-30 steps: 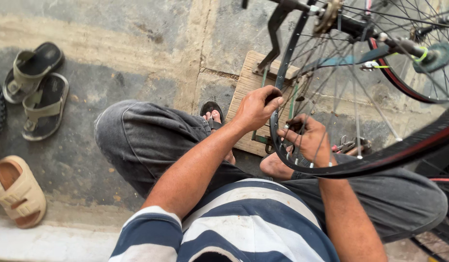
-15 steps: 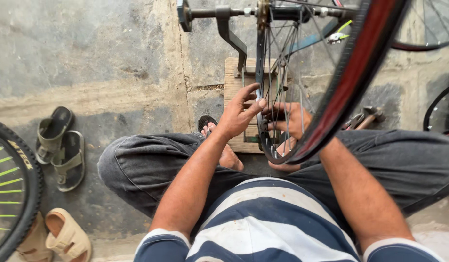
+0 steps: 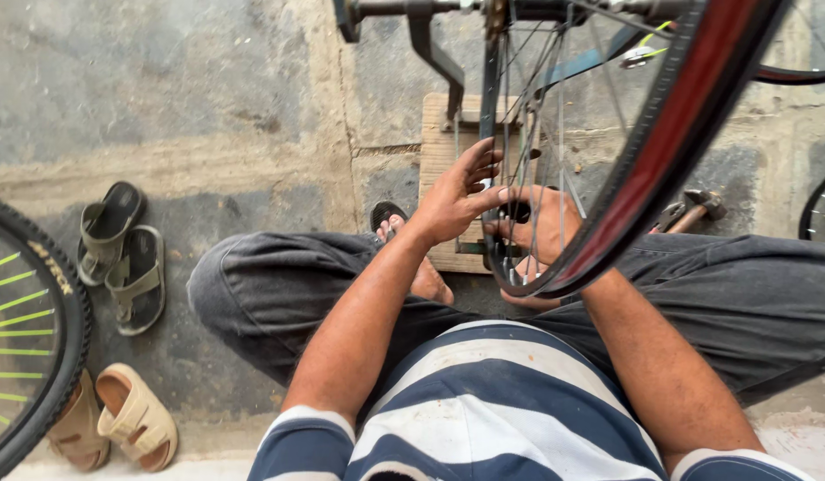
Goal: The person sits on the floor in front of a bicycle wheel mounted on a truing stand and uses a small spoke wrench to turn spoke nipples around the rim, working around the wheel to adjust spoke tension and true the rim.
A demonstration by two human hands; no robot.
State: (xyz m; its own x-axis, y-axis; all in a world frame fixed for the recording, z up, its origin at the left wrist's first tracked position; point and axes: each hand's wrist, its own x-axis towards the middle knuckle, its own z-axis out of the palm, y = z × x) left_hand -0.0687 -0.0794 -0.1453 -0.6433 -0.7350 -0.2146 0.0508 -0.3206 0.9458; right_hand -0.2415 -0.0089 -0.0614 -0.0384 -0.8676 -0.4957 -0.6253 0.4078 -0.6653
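bicycle wheel [image 3: 649,169] filled upper right of frame, red-striped tyre, spokes over both hands | wooden block [image 3: 441,151] sat under it, centre | left hand [image 3: 453,200] fingers spread on spokes | right hand [image 3: 542,223] behind spokes, grip unclear

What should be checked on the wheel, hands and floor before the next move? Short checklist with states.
1. Left hand on the wheel: ok, fingers on the rim by the spokes.
2. Right hand at the rim: ok, behind the spokes.
3. Tool in right hand: cannot tell, a dark thing is hidden by the spokes.
4. Wheel in its stand: ok, axle sits at the top.
5. Wooden board under the stand: ok, flat on the floor.
6. Sandals apart from the wheel: ok, off to the left.
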